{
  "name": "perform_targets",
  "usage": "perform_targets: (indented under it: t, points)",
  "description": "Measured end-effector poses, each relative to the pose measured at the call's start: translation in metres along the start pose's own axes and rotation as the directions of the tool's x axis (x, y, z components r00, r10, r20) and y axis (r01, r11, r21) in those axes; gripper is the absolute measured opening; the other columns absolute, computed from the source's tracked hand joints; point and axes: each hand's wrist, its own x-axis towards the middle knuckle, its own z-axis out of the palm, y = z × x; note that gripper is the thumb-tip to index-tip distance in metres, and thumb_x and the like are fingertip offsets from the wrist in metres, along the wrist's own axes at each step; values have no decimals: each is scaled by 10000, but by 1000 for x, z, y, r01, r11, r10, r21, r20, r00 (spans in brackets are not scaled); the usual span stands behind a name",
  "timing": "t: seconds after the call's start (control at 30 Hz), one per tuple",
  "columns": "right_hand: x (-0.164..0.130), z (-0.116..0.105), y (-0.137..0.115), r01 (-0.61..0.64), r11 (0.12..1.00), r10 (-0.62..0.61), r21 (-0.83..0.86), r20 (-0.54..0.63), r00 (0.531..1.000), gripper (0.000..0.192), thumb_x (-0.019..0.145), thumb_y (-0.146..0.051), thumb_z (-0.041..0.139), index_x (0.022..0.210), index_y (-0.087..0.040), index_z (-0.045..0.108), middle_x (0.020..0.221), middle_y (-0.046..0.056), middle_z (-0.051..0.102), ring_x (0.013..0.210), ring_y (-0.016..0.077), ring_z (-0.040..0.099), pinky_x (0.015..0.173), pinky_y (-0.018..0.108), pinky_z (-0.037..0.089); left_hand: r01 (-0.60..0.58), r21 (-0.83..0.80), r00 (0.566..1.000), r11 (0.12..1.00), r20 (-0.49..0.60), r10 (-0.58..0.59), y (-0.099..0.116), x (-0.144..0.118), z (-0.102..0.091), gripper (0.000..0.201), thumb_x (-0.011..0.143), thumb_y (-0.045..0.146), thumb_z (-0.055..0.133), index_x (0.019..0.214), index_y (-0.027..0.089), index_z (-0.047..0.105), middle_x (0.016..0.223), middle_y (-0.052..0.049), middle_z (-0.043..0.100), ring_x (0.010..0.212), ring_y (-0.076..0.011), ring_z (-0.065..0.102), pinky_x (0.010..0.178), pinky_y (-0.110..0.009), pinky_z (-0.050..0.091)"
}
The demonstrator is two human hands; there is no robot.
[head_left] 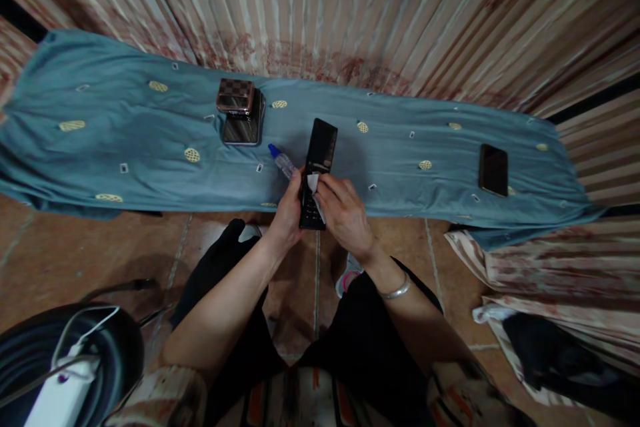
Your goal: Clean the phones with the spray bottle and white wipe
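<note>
The left hand [289, 210] grips the lower left edge of an open flip phone [317, 172], fingers curled around it. The right hand [345, 213] pinches a small white cloth [314, 185] against the phone's face, near the hinge. The phone is black and slim (dark screen above, keypad below). Its long axis runs nearly upright in view, screen end pointing away from the person, between both hands and over the near edge of the blue cloth [125, 127]. A small spray bottle [282, 161] lies just left.

Striped curtains [380, 7] hang behind a teal cloth [100, 140] spread over brown floor tiles [75, 253].
</note>
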Motion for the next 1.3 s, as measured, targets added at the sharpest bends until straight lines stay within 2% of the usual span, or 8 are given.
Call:
perform_targets:
  t: [0.17, 0.33, 0.47, 0.67, 1.0, 1.1, 1.17, 1.3]
  points:
    - [2, 2, 17, -89, 994, 86, -57, -52, 995, 348, 1106, -192, 445, 1293, -198, 739, 1274, 115, 748, 1096, 231, 697, 1045, 415, 589, 23, 15, 1000, 1000, -21, -22, 1, -1, 3, 263, 1076, 354, 538, 1026, 182, 731, 925, -15, 765, 982, -172, 746, 930, -273, 582]
    - [-1, 1, 5, -25, 1000, 25, -10, 13, 1000, 367, 1071, -144, 490, 1370, -175, 700, 1346, 141, 715, 1172, 256, 684, 1086, 441, 579, 94, -6, 995, 996, -32, -94, 0, -3, 6, 369, 1112, 377, 437, 1065, 158, 730, 996, -44, 792, 1046, -193, 762, 932, -285, 592]
    - [0, 0, 5, -17, 1000, 17, -26, 3, 1000, 385, 1074, -135, 479, 1397, -183, 683, 1346, 131, 719, 1175, 244, 684, 1080, 424, 590, 119, 29, 992, 992, -35, -118, -6, -3, 5, 373, 1091, 413, 497, 1169, 147, 746, 1040, -57, 806, 1052, -201, 767, 938, -287, 591]
    - [5, 1, 31, -98, 989, 89, -106, -91, 992, 366, 1089, -154, 463, 1358, -178, 710, 1340, 142, 722, 1173, 249, 694, 1073, 422, 593, 114, 136, 991, 984, 48, -122, -16, -8, 3, 346, 1054, 392, 581, 1254, 170, 757, 1120, -67, 820, 1101, -231, 761, 1010, -345, 580]
    - [11, -2, 71, -180, 978, 152, -105, -235, 960, 369, 1100, -230, 453, 1344, -190, 726, 1374, 163, 719, 1234, 270, 676, 1099, 485, 577, 215, 237, 961, 947, 118, -248, -17, -9, -5, 345, 1043, 452, 596, 1175, 159, 723, 885, -78, 817, 747, -191, 786, 675, -261, 612]
    - [11, -9, 90, -268, 963, 262, 24, -321, 910, 343, 1072, -292, 502, 1275, -209, 766, 1335, 141, 742, 1248, 266, 679, 1097, 484, 574, 225, 250, 954, 942, 138, -265, -16, -7, -8, 335, 1038, 430, 610, 1202, 153, 701, 886, -91, 823, 748, -194, 791, 666, -255, 606]
    - [12, -11, 99, -363, 909, 414, 204, -349, 841, 325, 1036, -346, 549, 1174, -205, 807, 1224, 117, 790, 1136, 254, 726, 1020, 439, 602, 237, 247, 949, 940, 148, -278, -16, -6, -9, 336, 1018, 419, 646, 1219, 153, 693, 913, -98, 827, 780, -199, 799, 680, -252, 610]
    - [16, -10, 106, -506, 647, 699, 570, -177, 693, 322, 897, -498, 707, 955, -210, 840, 827, 11, 791, 751, 177, 701, 747, 316, 601, 243, 237, 946, 941, 155, -283, -15, -3, -10, 347, 984, 397, 699, 1239, 164, 672, 932, -95, 822, 774, -199, 794, 658, -262, 621]
